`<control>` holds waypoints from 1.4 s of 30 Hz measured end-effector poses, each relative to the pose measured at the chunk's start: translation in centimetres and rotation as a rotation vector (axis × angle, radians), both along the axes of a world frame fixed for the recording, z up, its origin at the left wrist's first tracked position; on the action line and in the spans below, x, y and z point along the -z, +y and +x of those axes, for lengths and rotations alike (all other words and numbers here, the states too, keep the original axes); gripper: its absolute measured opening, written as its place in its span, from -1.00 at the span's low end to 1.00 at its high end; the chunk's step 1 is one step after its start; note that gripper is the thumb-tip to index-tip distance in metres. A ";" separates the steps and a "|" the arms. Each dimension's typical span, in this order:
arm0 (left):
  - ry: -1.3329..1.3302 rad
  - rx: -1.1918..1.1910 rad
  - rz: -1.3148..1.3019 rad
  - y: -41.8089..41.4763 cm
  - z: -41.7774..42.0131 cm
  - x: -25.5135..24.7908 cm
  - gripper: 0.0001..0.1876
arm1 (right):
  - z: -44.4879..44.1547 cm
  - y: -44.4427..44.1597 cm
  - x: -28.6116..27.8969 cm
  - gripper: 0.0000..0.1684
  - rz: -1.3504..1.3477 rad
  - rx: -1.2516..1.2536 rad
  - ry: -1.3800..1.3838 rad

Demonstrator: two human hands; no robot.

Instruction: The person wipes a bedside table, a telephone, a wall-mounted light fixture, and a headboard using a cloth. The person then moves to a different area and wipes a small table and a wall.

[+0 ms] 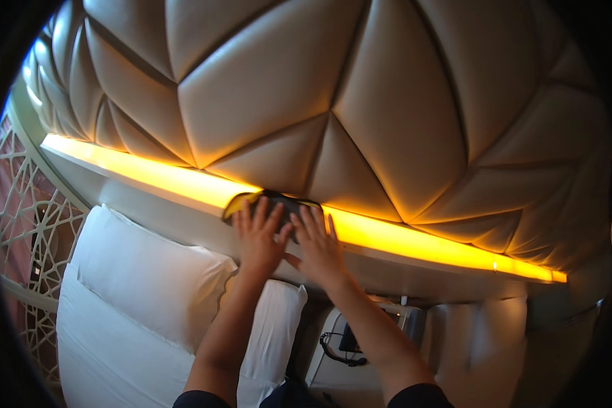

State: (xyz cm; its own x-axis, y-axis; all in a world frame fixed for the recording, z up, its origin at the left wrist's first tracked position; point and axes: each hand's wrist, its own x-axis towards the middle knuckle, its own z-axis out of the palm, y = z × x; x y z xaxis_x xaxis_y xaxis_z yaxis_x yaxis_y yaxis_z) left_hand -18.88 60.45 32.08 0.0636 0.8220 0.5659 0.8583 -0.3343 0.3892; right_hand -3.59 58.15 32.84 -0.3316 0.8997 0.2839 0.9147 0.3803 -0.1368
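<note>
A dark cloth with a yellow part [273, 201] lies over the lit ledge [387, 232] of the headboard. My left hand [259, 237] rests on the cloth's left part, fingers spread and pointing up toward the padded wall panel [265, 81]. Close beside it, my right hand [316, 245] lies on the cloth's right end, fingers extended over its edge. The thumbs are near each other. Both palms face down, and neither hand's fingers are closed around the cloth. The ledge glows yellow on both sides of the cloth.
Below the ledge at left is a bed with a white pillow [143, 275]; another white pillow [273, 326] is between my arms. A bedside table [336, 380] holds a black telephone with a coiled cord [329, 352]. A lattice screen [35, 229] stands at far left.
</note>
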 end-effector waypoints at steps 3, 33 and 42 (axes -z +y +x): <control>0.051 -0.141 0.015 0.9 -0.7 -0.2 -0.55 | -2.2 1.9 0.3 -0.01 0.044 -0.049 0.092; 0.064 0.169 -0.024 -7.9 12.4 -3.7 -0.56 | 13.5 -5.4 0.4 -0.01 -0.050 0.157 -0.039; 0.046 -0.123 0.034 0.4 -7.5 -0.1 -0.61 | -7.9 1.4 -0.8 0.07 0.008 -0.139 0.007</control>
State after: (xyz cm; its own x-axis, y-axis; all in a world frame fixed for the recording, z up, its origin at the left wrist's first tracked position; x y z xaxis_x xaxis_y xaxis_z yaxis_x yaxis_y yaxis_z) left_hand -26.34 60.82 32.17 -0.0103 0.8053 0.5927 0.9102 -0.2378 0.3390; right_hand -11.45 59.53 33.61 -0.4508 0.8428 0.2940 0.8520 0.5045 -0.1397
